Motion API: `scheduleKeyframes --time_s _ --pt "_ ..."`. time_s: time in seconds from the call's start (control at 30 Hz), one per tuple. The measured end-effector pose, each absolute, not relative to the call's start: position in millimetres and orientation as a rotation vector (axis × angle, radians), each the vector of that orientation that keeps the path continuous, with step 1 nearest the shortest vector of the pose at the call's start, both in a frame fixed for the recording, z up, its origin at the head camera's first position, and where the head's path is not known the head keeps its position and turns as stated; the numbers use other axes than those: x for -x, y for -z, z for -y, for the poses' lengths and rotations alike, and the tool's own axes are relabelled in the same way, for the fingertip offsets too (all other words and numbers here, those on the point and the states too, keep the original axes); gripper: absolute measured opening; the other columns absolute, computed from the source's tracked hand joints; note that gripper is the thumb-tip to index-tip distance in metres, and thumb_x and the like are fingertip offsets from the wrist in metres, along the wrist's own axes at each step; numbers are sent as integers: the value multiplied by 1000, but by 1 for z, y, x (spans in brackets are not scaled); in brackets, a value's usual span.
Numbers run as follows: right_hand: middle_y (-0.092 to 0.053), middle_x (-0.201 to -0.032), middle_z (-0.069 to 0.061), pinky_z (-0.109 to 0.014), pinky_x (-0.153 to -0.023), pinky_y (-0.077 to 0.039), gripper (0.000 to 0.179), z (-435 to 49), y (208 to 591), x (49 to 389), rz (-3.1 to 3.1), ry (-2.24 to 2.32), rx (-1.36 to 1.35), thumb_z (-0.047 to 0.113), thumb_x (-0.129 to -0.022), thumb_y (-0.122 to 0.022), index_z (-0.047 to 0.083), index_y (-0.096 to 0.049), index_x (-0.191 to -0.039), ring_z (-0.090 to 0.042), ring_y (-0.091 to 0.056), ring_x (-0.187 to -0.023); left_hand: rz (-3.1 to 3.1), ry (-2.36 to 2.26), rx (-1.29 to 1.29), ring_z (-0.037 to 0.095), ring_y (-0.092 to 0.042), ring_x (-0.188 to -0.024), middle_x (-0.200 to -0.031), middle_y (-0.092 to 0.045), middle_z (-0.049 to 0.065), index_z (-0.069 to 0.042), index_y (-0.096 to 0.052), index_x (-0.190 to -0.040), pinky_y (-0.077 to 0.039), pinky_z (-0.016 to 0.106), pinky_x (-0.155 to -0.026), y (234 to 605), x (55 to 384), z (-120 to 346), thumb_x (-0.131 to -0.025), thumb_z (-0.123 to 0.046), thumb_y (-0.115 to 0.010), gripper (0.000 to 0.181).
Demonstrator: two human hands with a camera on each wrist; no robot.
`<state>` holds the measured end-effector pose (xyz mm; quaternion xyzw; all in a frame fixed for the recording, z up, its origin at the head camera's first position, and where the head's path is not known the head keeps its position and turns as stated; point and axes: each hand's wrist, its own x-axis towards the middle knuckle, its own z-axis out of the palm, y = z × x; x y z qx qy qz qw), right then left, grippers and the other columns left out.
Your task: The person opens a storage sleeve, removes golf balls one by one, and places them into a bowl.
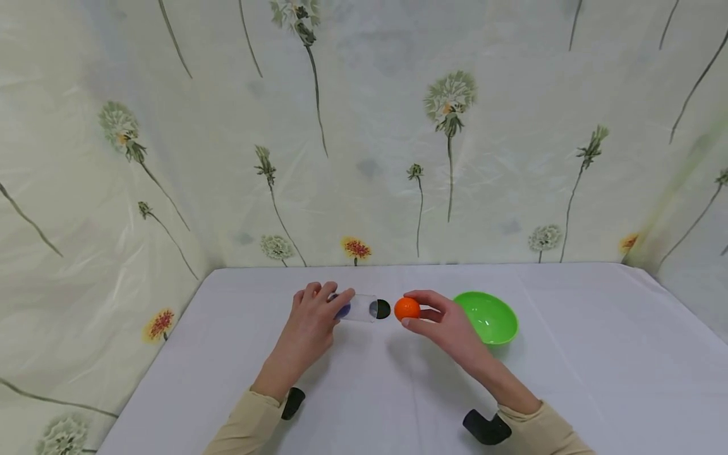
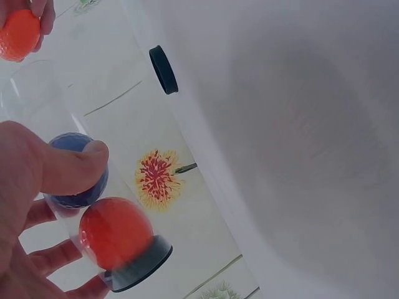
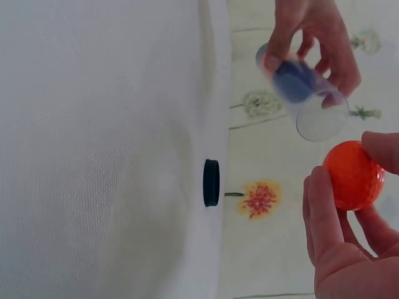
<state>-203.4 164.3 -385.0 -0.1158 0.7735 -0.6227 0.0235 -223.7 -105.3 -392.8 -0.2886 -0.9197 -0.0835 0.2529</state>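
Your right grip (image 1: 449, 323) pinches a glossy orange ball (image 3: 354, 175), finely dimpled and bright with highlights, between thumb and fingertips above the white-covered table (image 1: 603, 366). The ball hangs near the open mouth of a clear tube (image 1: 363, 308), smooth-walled and see-through, raised off the cloth with its mouth turned toward your right side. Your left grip (image 1: 316, 317) wraps around the tube, the thumb laid along its wall. Inside, a deep-blue dimpled ball (image 2: 70, 142), partly hidden by your thumb, touches a red-orange ball (image 2: 114, 229) that sits against the dark cap (image 2: 143, 266) closing the far end. A dark round lid (image 3: 211, 182), thin-edged, rests apart on the table; the head view sets it between tube and ball. Near your right wrist stands a shiny lime-green bowl (image 1: 493, 319).
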Motion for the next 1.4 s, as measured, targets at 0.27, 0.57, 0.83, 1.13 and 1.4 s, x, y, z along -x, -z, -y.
scheduleKeyframes --time_s 0.27,0.57,0.83,1.13,1.4 --pt "-63 -120 -9 -34 -84 -53 42 -174 384 207 -2485 1871 353 21 -87 -77 15 -63 -126 -29 -65 -100 2493 211 788 30 -45 -110 -121 -53 5 -23 -56 -131 -39 50 -91 396 225 108 -78 -4 -82 61" --pt "-61 -124 -13 -26 -85 -52 47 -187 380 210 -2544 1833 414 17 -88 -75 7 -59 -130 -32 -60 -108 2504 254 802 30 -45 -109 -119 -54 6 -22 -55 -130 -40 50 -89 397 227 110 -78 -2 -81 62" --pt "-61 -123 -15 -22 -86 -50 46 -202 376 214 -2604 1833 452 13 -89 -74 3 -58 -131 -30 -57 -111 2518 287 806 30 -45 -110 -120 -54 6 -22 -55 -130 -40 50 -89 397 227 110 -78 -1 -80 61" --pt "-64 -123 -11 -27 -80 -52 49 -221 369 214 -2720 1692 383 23 -90 -74 12 -58 -135 -28 -61 -111 2535 284 798 30 -45 -110 -119 -54 6 -21 -55 -131 -41 50 -88 395 228 111 -78 -1 -81 62" --pt "-63 -124 -10 -27 -84 -49 48 -241 369 217 -2781 1583 351 27 -92 -71 12 -56 -135 -28 -58 -114 2546 300 797 30 -46 -110 -119 -54 5 -21 -56 -131 -41 49 -88 396 228 112 -79 -1 -80 60"
